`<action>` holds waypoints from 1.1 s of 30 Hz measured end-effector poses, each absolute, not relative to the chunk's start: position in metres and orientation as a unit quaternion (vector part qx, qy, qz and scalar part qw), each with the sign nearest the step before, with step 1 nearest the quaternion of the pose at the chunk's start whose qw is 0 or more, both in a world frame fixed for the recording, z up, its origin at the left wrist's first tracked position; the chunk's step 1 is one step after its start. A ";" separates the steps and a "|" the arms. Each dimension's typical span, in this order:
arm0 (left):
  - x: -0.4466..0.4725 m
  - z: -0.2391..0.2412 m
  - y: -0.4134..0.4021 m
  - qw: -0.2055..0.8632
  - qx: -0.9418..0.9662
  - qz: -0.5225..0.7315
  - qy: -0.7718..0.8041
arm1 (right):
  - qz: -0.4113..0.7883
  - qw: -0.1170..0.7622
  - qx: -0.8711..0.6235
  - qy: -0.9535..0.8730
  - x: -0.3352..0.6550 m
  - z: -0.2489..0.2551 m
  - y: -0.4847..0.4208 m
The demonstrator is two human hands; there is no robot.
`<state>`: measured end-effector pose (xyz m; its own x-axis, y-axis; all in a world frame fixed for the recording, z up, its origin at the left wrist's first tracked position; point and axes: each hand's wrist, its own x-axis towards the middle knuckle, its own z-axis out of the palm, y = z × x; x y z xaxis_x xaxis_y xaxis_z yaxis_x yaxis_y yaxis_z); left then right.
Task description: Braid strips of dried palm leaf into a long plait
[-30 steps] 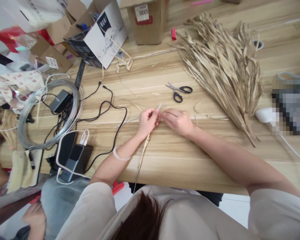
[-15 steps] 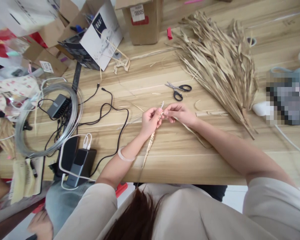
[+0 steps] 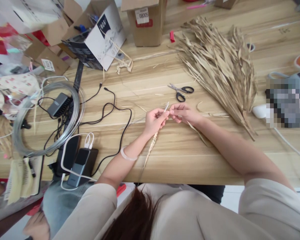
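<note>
We hold the wrapped stem [image 3: 152, 146] over the counter [image 3: 180, 166], toward its near edge.
Our left hand [image 3: 155, 121], the nearer, is clamped around the stem's far end, the long axis slanting back toward that edge; our right hand [image 3: 183, 112], with the stem just leftward, pinches a pale strip [image 3: 198, 134].

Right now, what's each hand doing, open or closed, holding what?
Left hand: closed, pinching the wrapped stem.
Right hand: closed, fingertips pinching a thin strip beside the left fingertips.
</note>
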<state>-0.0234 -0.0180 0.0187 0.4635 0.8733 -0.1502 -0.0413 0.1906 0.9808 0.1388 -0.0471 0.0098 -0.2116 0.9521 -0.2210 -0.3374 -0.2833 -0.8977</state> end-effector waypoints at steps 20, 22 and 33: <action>-0.025 0.016 -0.006 0.630 0.517 0.332 0.475 | 0.715 0.548 -0.370 -0.227 0.149 0.005 -0.043; -0.025 0.015 -0.005 0.629 0.524 0.329 0.471 | 0.712 0.557 -0.368 -0.218 0.150 0.003 -0.042; -0.023 0.016 -0.010 0.615 0.552 0.327 0.459 | 0.706 0.570 -0.363 -0.210 0.149 0.000 -0.040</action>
<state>-0.0228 -0.0099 0.0163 0.3656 0.9082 -0.2038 0.1045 0.1775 0.9785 0.1487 -0.0398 0.0005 -0.0857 0.9580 -0.2736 -0.6529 -0.2614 -0.7109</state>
